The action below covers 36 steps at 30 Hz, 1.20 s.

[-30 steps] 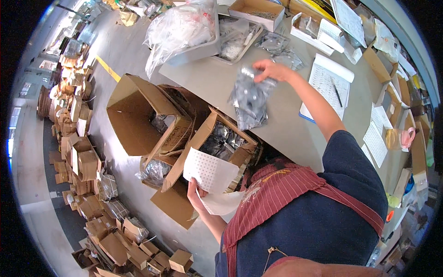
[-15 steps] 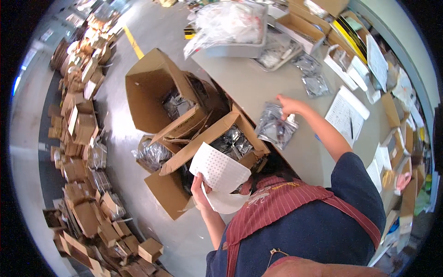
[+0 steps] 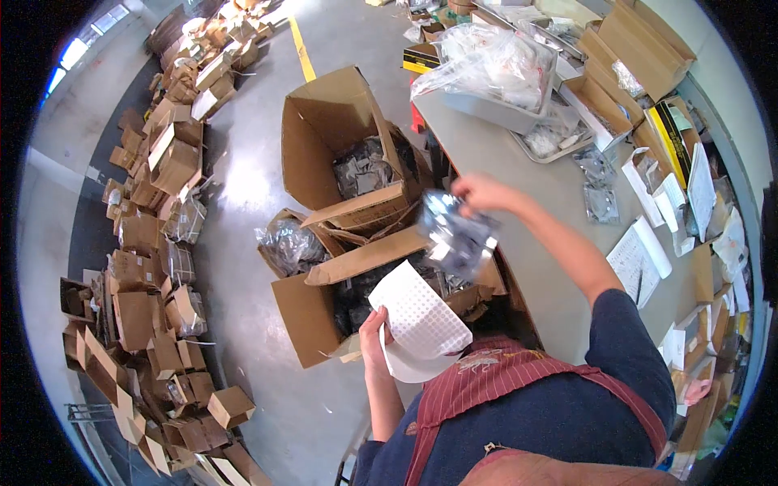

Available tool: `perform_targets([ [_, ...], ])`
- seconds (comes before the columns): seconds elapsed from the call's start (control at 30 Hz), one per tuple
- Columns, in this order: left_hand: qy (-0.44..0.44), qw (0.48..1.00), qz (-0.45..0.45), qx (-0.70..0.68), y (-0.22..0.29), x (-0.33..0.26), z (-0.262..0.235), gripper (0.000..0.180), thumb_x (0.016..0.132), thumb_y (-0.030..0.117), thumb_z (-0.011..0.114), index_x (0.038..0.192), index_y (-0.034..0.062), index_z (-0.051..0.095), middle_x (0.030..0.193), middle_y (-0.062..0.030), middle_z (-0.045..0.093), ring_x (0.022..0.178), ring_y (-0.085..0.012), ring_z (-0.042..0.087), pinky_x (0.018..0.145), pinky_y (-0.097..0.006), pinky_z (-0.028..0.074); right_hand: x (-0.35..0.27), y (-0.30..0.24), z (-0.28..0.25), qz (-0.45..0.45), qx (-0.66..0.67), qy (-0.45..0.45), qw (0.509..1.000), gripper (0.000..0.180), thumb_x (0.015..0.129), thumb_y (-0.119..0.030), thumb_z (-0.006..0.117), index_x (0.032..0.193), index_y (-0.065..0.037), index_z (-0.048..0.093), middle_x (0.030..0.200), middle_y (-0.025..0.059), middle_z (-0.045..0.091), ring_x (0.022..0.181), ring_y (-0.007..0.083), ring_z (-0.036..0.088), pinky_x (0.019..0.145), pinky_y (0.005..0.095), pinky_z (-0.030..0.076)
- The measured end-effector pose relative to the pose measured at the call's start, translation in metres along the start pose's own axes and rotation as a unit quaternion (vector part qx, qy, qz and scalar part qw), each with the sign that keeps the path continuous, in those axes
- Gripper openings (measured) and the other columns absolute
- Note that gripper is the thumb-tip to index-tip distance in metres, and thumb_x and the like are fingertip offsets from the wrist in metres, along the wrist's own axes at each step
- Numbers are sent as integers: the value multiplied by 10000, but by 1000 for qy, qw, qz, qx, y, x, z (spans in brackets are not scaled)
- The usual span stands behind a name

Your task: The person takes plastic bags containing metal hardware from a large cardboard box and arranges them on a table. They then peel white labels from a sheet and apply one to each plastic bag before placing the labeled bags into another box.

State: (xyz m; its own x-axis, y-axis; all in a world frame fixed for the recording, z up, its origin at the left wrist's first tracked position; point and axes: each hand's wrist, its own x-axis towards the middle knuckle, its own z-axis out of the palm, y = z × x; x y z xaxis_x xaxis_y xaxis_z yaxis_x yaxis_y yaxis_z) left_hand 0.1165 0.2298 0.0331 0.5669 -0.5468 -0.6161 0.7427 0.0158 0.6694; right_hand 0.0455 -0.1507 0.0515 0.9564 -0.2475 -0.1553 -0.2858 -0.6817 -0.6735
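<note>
My left hand [image 3: 375,338] grips the edge of a white sheet of small round stickers [image 3: 421,312]; the sheet curls over on itself in front of my apron. My right hand [image 3: 485,195] pinches the upper edge of a clear plastic bag [image 3: 459,243] with dark contents, blurred by motion. That bag hangs above an open cardboard box [image 3: 369,261] beside the table edge. Similar bags with dark and shiny contents lie inside the box, partly hidden by the sheet and the held bag.
A taller open carton [image 3: 324,105] holding grey bags stands behind. On the grey table [image 3: 551,243] are a plastic bin [image 3: 519,113] of clear bags, flat silvery bags [image 3: 601,202], and a written paper [image 3: 636,259] with a pen. Cardboard boxes [image 3: 134,275] pile up along the left wall.
My right hand has lifted the plastic bag off the table and carried it left, over the open box. My left hand still holds the sticker sheet. The whole view has shifted.
</note>
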Motion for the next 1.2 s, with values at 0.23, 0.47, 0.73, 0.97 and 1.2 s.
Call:
perform_targets([
  [0.23, 32, 995, 84, 43, -1, 4, -39, 349, 946, 284, 564, 1190, 35, 584, 954, -5, 635, 840, -108, 601, 760, -254, 463, 77, -45, -48, 37, 238, 274, 931, 365, 839, -157, 672, 1151, 7, 574, 1089, 176, 618, 738, 211, 662, 718, 371, 530],
  [0.47, 162, 985, 57, 32, 0, -4, -36, 233, 936, 340, 565, 780, 174, 517, 548, 93, 396, 470, -34, 355, 448, -217, 259, -34, 88, -6, 109, 66, 325, 937, 327, 769, -170, 721, 1061, -39, 650, 1000, 141, 671, 818, 230, 674, 745, 380, 529],
  [0.73, 101, 988, 72, 93, 10, 54, -13, 292, 931, 381, 587, 948, 91, 619, 586, 87, 422, 506, -33, 332, 477, -221, 233, -270, 251, -43, 529, -87, 400, 743, 703, 658, -433, 796, 1158, 20, 600, 1220, 231, 581, 1183, 420, 507, 981, 478, 428],
  [0.97, 89, 986, 114, 84, -4, 70, 71, 301, 948, 353, 568, 1043, 69, 593, 728, 32, 552, 579, -71, 446, 525, -244, 344, -277, 247, -29, 604, 5, 419, 678, 855, 543, -422, 871, 1227, 8, 592, 1374, 222, 486, 1282, 392, 442, 1047, 540, 332],
  [1.2, -8, 981, 44, 189, 1, 74, 61, 465, 967, 334, 512, 1284, -6, 505, 1154, -112, 614, 1011, -210, 627, 842, -339, 510, -272, 273, -49, 393, 256, 318, 824, 751, 600, -405, 862, 1132, 62, 613, 1136, 185, 611, 1077, 323, 571, 974, 396, 408],
])
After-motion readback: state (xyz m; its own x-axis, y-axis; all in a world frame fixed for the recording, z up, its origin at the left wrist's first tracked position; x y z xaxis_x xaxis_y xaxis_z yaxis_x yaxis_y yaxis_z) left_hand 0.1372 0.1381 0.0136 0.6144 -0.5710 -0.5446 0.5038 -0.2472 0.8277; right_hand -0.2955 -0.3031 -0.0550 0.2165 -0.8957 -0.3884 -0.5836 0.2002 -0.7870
